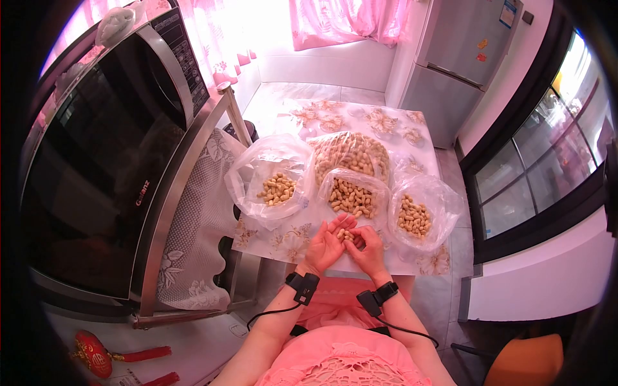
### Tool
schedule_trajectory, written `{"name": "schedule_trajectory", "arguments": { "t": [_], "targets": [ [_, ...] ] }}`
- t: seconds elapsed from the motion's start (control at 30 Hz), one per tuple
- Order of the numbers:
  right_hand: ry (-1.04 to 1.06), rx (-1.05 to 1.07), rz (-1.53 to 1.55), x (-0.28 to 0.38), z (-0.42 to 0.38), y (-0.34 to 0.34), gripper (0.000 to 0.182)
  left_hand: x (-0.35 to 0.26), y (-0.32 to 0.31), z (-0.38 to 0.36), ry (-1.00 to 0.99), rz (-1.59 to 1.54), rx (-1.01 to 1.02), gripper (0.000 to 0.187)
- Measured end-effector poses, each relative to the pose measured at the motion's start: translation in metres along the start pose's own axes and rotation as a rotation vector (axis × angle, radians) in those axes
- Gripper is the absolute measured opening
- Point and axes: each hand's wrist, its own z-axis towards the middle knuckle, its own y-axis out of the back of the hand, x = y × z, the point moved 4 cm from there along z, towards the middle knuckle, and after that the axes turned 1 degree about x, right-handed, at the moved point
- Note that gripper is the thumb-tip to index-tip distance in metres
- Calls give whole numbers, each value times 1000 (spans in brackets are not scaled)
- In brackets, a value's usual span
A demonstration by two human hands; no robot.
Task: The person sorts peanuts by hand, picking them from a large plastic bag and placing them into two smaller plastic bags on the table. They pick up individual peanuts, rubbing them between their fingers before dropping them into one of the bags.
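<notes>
My left hand (325, 246) is palm up, its fingers loosely curled under a few peanuts (346, 235). Beside it, my right hand (368, 249) has its thumb and fingertips closed on a peanut over the left palm. Just beyond both hands, a clear bag (327, 179) stands open with many peanuts (351, 197) inside. Peanuts (277, 189) also lie in an open bag (243, 168) on the left, and more peanuts (413, 217) in an open bag (447, 207) on the right. A large, full bag of peanuts (353, 153) rests behind the middle one.
A flowered cloth covers the table (279, 243). On the left a microwave (103, 161) sits on a stand with a lace cloth (193, 257). A fridge (444, 77) is at the back right, an orange chair (528, 361) at the lower right.
</notes>
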Motion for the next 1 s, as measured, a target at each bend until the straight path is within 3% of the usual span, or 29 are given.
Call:
{"name": "schedule_trajectory", "arguments": {
  "t": [1.0],
  "targets": [
    [-38,-86,45,-9,-1,3,24,-1,-9,-3,22,-24,-9,56]
  ]
}}
